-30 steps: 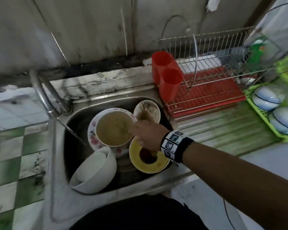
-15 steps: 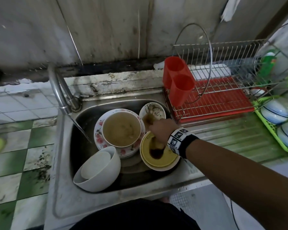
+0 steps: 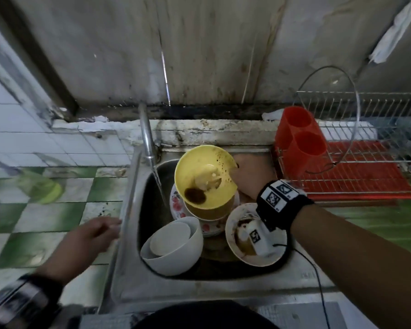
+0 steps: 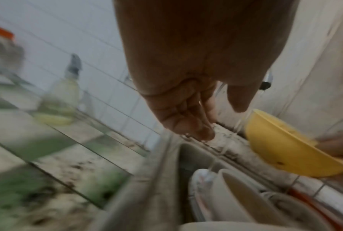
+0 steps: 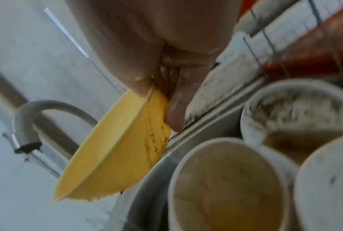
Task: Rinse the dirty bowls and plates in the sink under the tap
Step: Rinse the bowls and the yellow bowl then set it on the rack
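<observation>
My right hand grips the rim of a dirty yellow bowl, thumb inside and fingers behind, and holds it tilted above the sink next to the tap. Brown residue pools in the bowl. In the right wrist view the yellow bowl hangs beside the tap, from which a thin stream of water runs. My left hand hovers open over the sink's left edge, empty. Below lie a flowered plate, two nested white bowls and a stained white bowl.
A wire dish rack with a red tray and a red double cup holder stands right of the sink. The green-and-white tiled counter lies to the left, with a blurred bottle on it. The wall rises close behind the tap.
My right hand has lifted the yellow bowl out of the sink and tilted it up beside the tap. My left hand has come into view at the sink's left edge.
</observation>
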